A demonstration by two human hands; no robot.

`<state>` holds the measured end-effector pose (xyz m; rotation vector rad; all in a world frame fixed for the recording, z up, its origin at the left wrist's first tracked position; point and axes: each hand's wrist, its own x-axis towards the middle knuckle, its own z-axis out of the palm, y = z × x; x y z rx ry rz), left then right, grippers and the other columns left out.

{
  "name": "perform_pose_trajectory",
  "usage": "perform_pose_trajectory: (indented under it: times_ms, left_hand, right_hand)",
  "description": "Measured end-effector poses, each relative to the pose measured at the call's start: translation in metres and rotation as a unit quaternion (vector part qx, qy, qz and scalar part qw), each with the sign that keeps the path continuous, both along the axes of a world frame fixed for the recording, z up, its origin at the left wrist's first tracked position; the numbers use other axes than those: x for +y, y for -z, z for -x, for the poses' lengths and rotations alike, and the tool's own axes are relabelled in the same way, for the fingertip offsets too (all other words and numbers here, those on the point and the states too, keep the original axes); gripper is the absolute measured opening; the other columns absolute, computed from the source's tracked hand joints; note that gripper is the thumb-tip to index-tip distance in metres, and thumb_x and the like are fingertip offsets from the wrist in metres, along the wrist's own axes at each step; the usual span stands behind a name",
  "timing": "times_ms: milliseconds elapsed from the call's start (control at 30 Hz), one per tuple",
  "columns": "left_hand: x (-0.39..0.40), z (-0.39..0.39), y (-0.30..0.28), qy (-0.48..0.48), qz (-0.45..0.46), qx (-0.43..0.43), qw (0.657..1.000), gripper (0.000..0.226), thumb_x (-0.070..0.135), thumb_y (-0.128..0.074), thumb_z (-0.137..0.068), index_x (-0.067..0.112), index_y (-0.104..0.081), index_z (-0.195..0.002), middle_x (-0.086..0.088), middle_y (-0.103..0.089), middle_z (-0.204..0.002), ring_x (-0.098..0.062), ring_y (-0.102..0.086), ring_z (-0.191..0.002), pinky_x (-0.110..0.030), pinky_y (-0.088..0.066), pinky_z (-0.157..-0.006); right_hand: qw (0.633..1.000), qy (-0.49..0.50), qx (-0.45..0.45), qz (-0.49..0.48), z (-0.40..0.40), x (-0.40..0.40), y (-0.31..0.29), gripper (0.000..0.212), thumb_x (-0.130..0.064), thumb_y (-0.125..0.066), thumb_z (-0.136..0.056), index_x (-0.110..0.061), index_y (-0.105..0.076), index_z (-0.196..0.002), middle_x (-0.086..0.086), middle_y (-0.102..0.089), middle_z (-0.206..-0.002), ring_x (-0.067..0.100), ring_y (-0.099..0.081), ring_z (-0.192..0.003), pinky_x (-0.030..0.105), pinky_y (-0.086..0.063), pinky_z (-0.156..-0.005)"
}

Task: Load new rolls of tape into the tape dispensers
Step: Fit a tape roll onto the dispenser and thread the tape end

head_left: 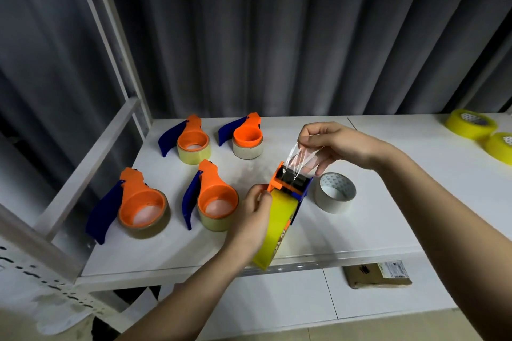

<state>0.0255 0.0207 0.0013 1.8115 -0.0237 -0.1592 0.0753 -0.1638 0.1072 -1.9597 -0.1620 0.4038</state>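
**Threading the tape end through the dispenser head**

My left hand (253, 210) grips the dispenser (288, 188) with its new yellow roll (277, 230) already seated, fingers curled round the side of the roll, held edge-up over the front of the desk (374, 227). My right hand (332, 144), just above the dispenser head, pinches the free tape end (300, 159) between thumb and fingertips; the clear strip runs up from the roller.

Step in hand: feeding the end past the roller. Next, I judge, the strip needs an even pull to the cutter, kept flat to avoid creasing.

Just right of the dispenser lies a spent core (335, 192). Left of my left hand lie four dispensers (210, 196). Far right lie spare yellow rolls (469, 123).
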Motion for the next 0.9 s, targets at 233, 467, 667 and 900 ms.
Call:
perform_pose_trajectory:
  times_ms: [233, 467, 667, 900]
  left_hand:
    - [-0.001, 0.004, 0.002, -0.016, 0.035, -0.020, 0.999, 0.016, 0.028, -0.038, -0.095, 0.030, -0.054, -0.094, 0.002, -0.061, -0.078, 0.000, -0.060, -0.066, -0.015, -0.046, -0.057]
    - [0.002, 0.012, 0.002, 0.010, 0.083, -0.016, 0.996, 0.016, 0.012, -0.038, -0.100, 0.014, -0.046, -0.113, 0.007, -0.055, -0.072, 0.012, -0.057, -0.054, -0.006, -0.040, -0.045]
    - [0.010, 0.012, 0.009, 0.023, 0.076, 0.004, 0.997, 0.013, 0.042, -0.045, -0.096, 0.037, -0.040, -0.107, 0.014, -0.056, -0.084, 0.008, -0.059, -0.070, -0.016, -0.048, -0.070]
    - [0.010, 0.017, 0.013, 0.003, 0.095, -0.015, 0.995, 0.019, 0.037, -0.047, -0.096, 0.037, -0.041, -0.114, 0.014, -0.056, -0.087, 0.004, -0.061, -0.071, -0.012, -0.047, -0.061]
  right_hand:
    - [0.999, 0.036, -0.022, 0.021, -0.011, 0.015, 0.014, 0.025, -0.010, -0.044, -0.099, -0.013, -0.052, -0.076, 0.016, -0.073, -0.085, 0.020, -0.065, -0.058, 0.029, -0.052, -0.059]
    - [0.996, 0.081, 0.012, -0.023, -0.008, 0.016, 0.028, 0.020, -0.015, -0.049, -0.098, -0.012, -0.061, -0.082, 0.003, -0.073, -0.074, 0.013, -0.065, -0.060, 0.020, -0.050, -0.056]
    - [0.973, 0.116, 0.171, -0.101, -0.010, 0.020, 0.031, 0.024, -0.017, -0.048, -0.095, -0.015, -0.058, -0.074, 0.000, -0.071, -0.071, 0.010, -0.064, -0.054, 0.017, -0.047, -0.046]
    - [0.964, 0.152, 0.187, -0.109, -0.018, 0.024, 0.040, 0.021, -0.020, -0.047, -0.093, -0.017, -0.056, -0.074, -0.004, -0.069, -0.065, 0.009, -0.061, -0.052, 0.022, -0.042, -0.054]
